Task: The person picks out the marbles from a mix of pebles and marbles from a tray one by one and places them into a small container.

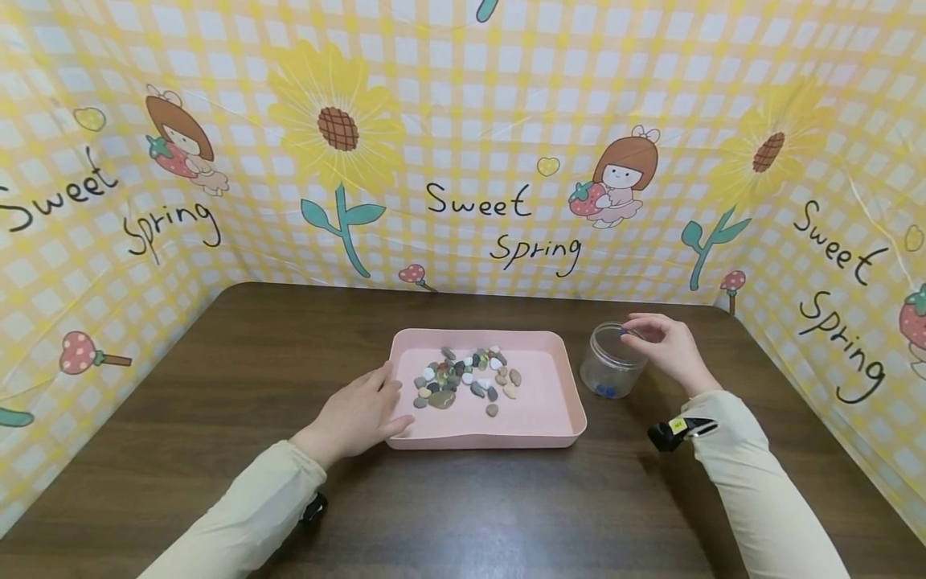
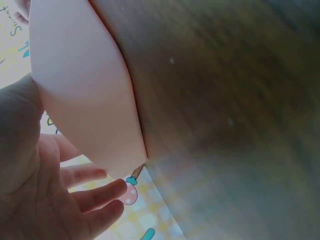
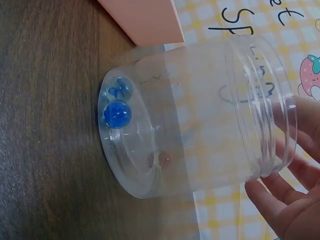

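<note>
right hand (image 1: 669,351) pinching marble (image 1: 624,330) at jar (image 1: 611,366) | left hand (image 1: 358,410) spread on left of tray (image 1: 535,406) | drop-in step imo, needs release

The tray (image 1: 486,441) is pink, marbles (image 3: 117,114) blue, cloth (image 1: 470,96) yellow-checked.

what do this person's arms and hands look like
The left sleeve and right sleeve are cream. A black device with a yellow label sits at the right wrist; a black piece shows by the left. Left hand and right hand are ungloved.
</note>
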Motion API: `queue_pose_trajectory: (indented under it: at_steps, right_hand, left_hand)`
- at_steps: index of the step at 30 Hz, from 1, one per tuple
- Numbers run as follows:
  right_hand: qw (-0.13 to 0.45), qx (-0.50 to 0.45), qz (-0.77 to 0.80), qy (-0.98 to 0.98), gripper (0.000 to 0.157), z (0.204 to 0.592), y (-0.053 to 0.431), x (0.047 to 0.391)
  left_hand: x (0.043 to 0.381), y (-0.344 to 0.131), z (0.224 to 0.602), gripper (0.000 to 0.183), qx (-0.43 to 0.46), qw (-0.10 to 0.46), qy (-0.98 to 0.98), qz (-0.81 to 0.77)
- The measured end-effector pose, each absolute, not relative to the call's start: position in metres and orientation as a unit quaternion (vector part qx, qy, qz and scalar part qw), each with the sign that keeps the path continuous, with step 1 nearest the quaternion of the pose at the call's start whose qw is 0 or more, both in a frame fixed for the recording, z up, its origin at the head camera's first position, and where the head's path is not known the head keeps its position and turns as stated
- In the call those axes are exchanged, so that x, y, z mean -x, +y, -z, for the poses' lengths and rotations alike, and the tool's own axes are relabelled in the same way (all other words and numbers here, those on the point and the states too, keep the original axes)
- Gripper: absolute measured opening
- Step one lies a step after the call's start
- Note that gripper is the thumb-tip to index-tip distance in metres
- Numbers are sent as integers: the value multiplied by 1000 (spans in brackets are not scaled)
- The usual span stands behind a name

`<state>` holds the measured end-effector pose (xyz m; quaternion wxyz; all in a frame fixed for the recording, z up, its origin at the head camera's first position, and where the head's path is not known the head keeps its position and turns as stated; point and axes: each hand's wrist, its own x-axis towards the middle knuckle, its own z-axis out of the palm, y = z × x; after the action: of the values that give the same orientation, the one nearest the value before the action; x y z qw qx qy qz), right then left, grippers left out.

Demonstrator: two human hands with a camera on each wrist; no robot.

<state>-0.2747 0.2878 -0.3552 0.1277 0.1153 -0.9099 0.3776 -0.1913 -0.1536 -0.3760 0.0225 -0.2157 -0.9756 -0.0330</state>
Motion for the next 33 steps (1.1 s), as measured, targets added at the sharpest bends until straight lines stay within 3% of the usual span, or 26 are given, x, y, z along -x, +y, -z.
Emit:
queue_pose_trajectory:
  at_steps: [15,33]
  right_hand:
    - [149,-117,-313,-931,17,357,286,280]
    - [138,-99,-293,-941,17,354,285,280]
  left_hand:
    - [190,-153,374,57,218,25,-975,34]
    - [189,-153,373,57,222,26,-974,32]
